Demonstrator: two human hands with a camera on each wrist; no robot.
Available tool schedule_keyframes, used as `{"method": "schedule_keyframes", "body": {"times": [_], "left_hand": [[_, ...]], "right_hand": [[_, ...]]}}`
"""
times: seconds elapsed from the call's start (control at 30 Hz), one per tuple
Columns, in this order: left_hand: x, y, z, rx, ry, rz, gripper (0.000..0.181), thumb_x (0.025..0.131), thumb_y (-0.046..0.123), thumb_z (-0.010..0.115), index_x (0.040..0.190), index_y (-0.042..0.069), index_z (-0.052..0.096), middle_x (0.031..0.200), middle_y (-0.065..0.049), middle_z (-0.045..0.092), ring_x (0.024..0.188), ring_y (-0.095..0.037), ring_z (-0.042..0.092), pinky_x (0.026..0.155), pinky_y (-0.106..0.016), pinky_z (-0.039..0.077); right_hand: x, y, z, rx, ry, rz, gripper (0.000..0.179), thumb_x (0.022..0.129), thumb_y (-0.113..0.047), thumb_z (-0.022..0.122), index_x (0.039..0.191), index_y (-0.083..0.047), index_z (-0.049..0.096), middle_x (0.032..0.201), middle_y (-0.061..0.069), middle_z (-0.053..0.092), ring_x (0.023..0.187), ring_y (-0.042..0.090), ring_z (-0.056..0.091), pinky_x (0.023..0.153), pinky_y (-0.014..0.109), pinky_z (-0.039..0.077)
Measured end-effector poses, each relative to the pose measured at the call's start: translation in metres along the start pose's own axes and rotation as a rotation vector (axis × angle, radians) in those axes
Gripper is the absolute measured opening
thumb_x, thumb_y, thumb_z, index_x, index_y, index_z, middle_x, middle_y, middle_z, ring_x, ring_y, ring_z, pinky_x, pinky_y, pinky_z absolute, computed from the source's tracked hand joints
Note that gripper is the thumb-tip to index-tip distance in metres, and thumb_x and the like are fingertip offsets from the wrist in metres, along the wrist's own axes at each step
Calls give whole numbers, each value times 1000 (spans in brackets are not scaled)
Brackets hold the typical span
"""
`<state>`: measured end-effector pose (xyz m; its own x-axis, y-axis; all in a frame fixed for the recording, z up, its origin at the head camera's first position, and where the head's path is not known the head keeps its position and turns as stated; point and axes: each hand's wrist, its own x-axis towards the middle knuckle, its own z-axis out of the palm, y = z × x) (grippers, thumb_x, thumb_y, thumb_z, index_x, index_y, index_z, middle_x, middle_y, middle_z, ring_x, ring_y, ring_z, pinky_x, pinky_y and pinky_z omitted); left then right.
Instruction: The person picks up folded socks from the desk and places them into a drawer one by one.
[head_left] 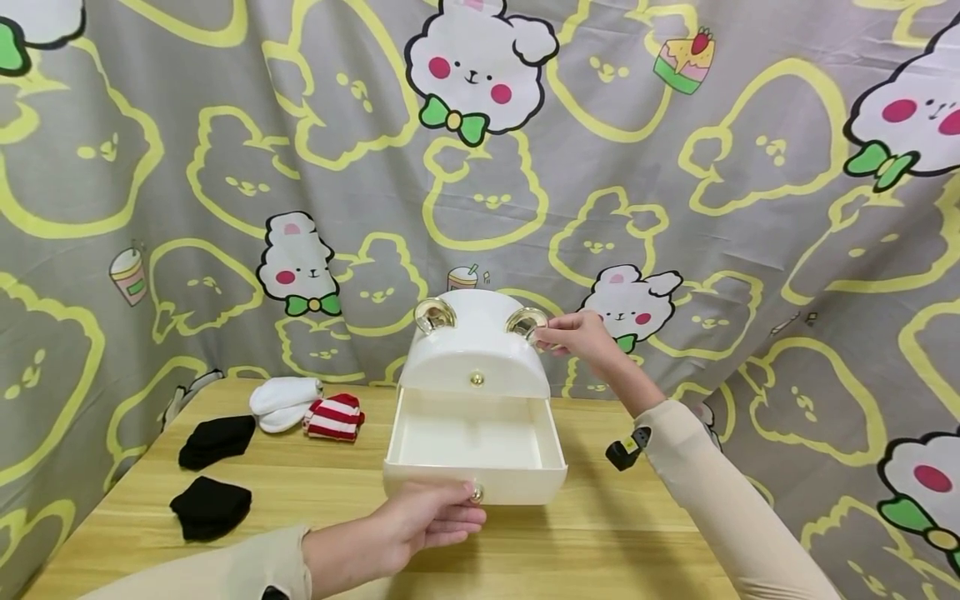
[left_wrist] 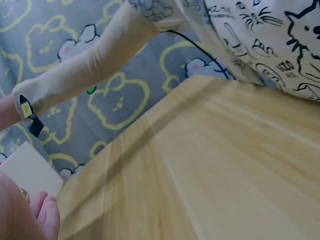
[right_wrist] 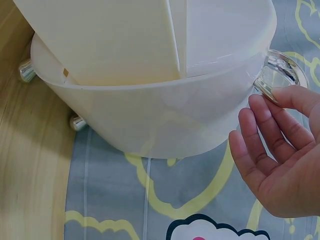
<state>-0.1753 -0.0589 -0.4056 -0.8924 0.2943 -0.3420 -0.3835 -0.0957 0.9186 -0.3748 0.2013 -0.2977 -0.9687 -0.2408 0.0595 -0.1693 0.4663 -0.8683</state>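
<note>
A glossy white small drawer cabinet [head_left: 472, 312] with two gold ear-shaped rings on top stands on the table. Its lower drawer [head_left: 431, 485] is pulled out, and I see nothing inside. At the drawer front my left hand [head_left: 401, 525] pinches the gold knob [head_left: 477, 494] with the thumb on it; in the left wrist view the knob [left_wrist: 24, 193] is partly hidden by the hand. My right hand [head_left: 581, 336] holds the rim of the right gold ring [head_left: 525, 319] between thumb and index finger, the other fingers loosely bent, as the right wrist view shows.
Left of the cabinet lie two black folded cloth bundles, like socks [head_left: 217, 442], a white folded pair [head_left: 283, 400] and a red-and-white striped bundle [head_left: 334, 417]. The wooden table [head_left: 600, 533] backs onto a patterned grey curtain [head_left: 360, 192].
</note>
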Motion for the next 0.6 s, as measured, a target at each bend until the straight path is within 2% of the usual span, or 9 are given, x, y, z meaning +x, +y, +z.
{"method": "schedule_keyframes", "body": {"times": [0.23, 0.4, 0.5, 0.6], "left_hand": [[-5, -2, -1, 16, -25, -12, 34, 99, 27, 67, 119, -1, 68, 99, -12, 79, 91, -19, 77, 83, -32, 63], [-6, -1, -3, 40, -47, -17, 36, 100, 30, 65, 117, -2, 69, 99, -12, 79, 89, -19, 77, 83, -32, 63], [-7, 2, -6, 96, -102, -37, 37, 101, 32, 64, 112, -3, 70, 98, -13, 79, 88, -19, 77, 82, -33, 63], [-8, 10, -11, 172, -221, -62, 39, 101, 31, 61, 109, -6, 70, 100, -16, 78, 88, -20, 77, 83, -35, 63]], "right_hand": [[-1, -3, -1, 8, 12, -1, 31, 95, -27, 74, 111, 0, 76, 86, -4, 75, 89, 13, 69, 84, 32, 61], [-1, -3, 0, 1, 4, 2, 32, 95, -28, 74, 112, -1, 75, 85, -6, 75, 93, 17, 69, 84, 31, 60], [-1, -3, 0, 1, 0, 6, 33, 95, -28, 73, 113, 0, 75, 85, -6, 75, 93, 17, 70, 83, 30, 60], [-1, -2, 0, 1, -2, 7, 34, 95, -28, 73, 113, 1, 75, 85, -5, 75, 90, 14, 69, 82, 29, 60]]}}
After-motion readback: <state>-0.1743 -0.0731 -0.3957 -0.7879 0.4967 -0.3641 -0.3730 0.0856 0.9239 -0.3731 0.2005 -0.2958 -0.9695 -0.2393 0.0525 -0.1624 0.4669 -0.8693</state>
